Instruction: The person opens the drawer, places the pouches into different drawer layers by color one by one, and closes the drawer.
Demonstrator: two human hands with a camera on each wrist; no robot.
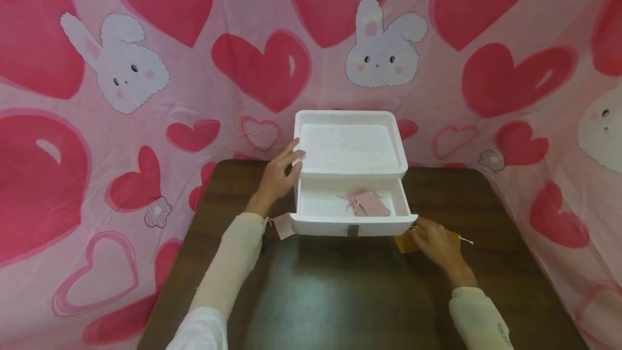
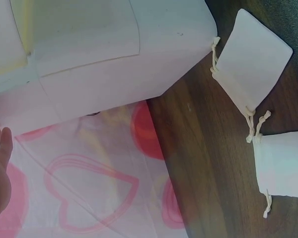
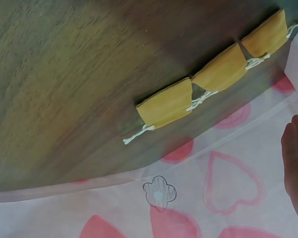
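Note:
A white drawer unit (image 1: 345,147) with a tray-like top stands at the far side of the table. Its drawer (image 1: 320,226) is pulled out and holds a pink drawstring pouch (image 1: 369,204), perhaps more than one layered together. My left hand (image 1: 277,177) rests against the unit's upper left side, fingers extended. At the right end of the drawer front, my right hand (image 1: 437,242) touches the corner with its fingertips. In the right wrist view its fingers (image 3: 293,144) look fairly straight.
Left of the unit lie pale drawstring pouches (image 2: 253,59), two of them in the left wrist view. On the right, three mustard-yellow pouches (image 3: 169,101) lie in a row along the brown wooden table (image 1: 340,296). A pink heart-and-rabbit cloth (image 1: 243,4) hangs around the table.

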